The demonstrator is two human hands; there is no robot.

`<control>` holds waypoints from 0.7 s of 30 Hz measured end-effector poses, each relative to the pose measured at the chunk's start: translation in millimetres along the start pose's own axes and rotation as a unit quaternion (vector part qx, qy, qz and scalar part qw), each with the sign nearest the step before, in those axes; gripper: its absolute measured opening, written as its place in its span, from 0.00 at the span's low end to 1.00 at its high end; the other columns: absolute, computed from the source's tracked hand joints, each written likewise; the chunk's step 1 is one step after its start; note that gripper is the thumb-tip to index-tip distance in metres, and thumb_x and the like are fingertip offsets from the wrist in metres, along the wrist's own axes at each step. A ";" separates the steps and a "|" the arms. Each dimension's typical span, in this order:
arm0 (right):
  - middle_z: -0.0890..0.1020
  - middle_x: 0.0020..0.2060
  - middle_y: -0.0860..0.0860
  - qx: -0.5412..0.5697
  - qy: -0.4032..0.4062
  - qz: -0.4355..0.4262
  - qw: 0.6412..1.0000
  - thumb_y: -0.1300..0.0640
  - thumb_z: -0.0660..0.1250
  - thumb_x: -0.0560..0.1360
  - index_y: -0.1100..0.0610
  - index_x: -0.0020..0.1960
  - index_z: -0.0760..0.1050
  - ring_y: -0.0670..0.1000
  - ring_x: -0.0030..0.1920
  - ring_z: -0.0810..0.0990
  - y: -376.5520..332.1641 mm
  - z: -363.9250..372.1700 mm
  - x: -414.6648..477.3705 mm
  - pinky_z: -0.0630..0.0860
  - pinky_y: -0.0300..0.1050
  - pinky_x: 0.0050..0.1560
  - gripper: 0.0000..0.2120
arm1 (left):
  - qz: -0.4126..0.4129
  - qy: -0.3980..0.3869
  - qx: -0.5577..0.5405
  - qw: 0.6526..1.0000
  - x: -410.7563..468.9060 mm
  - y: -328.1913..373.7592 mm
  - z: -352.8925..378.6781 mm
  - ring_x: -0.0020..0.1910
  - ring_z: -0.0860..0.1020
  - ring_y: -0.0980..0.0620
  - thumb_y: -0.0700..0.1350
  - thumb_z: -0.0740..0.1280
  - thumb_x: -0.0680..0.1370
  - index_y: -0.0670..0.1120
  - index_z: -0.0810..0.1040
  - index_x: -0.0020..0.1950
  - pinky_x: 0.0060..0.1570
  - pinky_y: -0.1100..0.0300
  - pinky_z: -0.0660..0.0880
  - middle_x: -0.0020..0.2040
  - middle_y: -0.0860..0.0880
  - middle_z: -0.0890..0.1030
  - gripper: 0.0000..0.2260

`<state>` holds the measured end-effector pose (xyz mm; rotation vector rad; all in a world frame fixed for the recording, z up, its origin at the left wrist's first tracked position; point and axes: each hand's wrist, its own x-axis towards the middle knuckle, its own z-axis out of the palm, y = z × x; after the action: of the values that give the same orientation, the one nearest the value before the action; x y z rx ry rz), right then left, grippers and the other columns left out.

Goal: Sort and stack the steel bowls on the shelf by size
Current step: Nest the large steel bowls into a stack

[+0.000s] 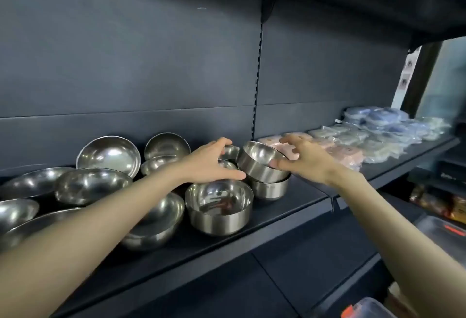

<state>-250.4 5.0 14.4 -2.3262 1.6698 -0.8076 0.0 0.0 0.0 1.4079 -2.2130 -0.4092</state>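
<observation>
**A:** You're reaching both arms forward over the shelf (290, 218), forearms bare and almost straight, with your hands meeting at the steel bowls in the middle.

**B:** Your left grip (211, 161) is lying palm down with the thumb stretching out to the right. Your right grip (306, 162) is angling in from the other side, wrist bending a little.

**A:** Between them the top bowl (261, 160) is sitting tilted in the lower bowl (271, 189). Both are straight-walled, and the top one is holding nothing.

**B:** The front bowl (219, 208) is standing upright just beside that pair, nearer you, and it's showing an empty bottom too. Round bowls (93, 186) are crowding the left part of the shelf. Some are nesting in each other and two are leaning on the back panel.

**A:** Your right grip is gripping the top bowl, thumb pressing the near wall just under the rim and fingers curling at the rim's far side.

**B:** Your left grip is lying half open. Its thumb tip is touching the top bowl's left wall. Its fingers are curving over the small bowls (230, 152) behind and holding nothing that I can see.

**A:** Packets (335, 150) are lying along the shelf to the right, just past your right grip.
</observation>
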 end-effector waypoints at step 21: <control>0.73 0.64 0.47 0.223 0.018 0.041 0.974 0.35 0.77 0.50 0.50 0.72 0.61 0.41 0.55 0.77 38.9 28.9 14.7 0.75 0.42 0.57 0.56 | -0.036 -0.076 -0.148 0.985 55.7 -21.5 39.2 0.53 0.78 0.62 0.54 0.79 0.65 0.49 0.70 0.64 0.53 0.67 0.74 0.55 0.56 0.80 0.32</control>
<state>-264.4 -27.5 -21.9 -1.9341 1.4042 -1.0819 -24.7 -59.8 -30.3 1.3345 -2.1130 -0.8586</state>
